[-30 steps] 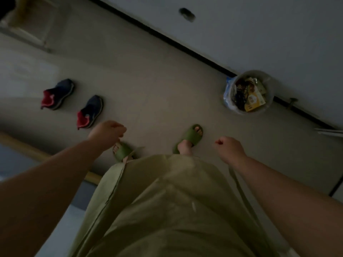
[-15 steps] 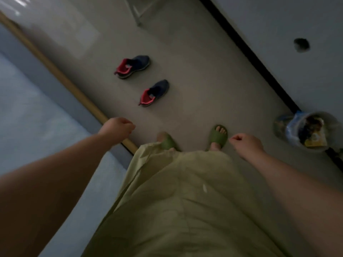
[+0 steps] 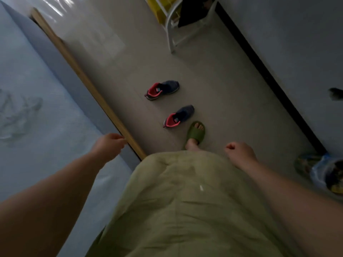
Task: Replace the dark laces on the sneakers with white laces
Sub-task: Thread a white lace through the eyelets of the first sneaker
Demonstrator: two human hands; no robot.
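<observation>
sneakers on floor, both hands free

head view. two dark blue sneakers with pink-red linings stand on the grey floor (image 3: 213, 75), between the bed (image 3: 37, 108) and the wall (image 3: 297, 43). the far sneaker (image 3: 162, 89) and the near sneaker (image 3: 178, 116) lie side by side but apart, with long axes roughly parallel. each axis runs from lower left to upper right in the frame: heel openings face lower left toward the bed, toes point upper right toward the wall. lace detail is too small and dim to tell.

the near sneaker sits just beside a foot in a green slide sandal (image 3: 195, 133), not touching it. the sandal toe points up-frame.

left hand (image 3: 109, 144): arm extended forward and down, hand above the wooden bed rail (image 3: 83, 80). its fingers (image 3: 119, 140) are loosely curled, together, and hold nothing. contact with the rail cannot be told.

right hand (image 3: 239, 152): arm extended forward and down beside the green garment (image 3: 185, 201), over the floor. fingers are curled into a fist with nothing seen inside.

both hands are well apart from the sneakers.

at the right edge a bin (image 3: 323, 171) with a blue liner stands on the floor, blurred. a white metal frame (image 3: 170, 30) stands at the top, near the wall.
</observation>
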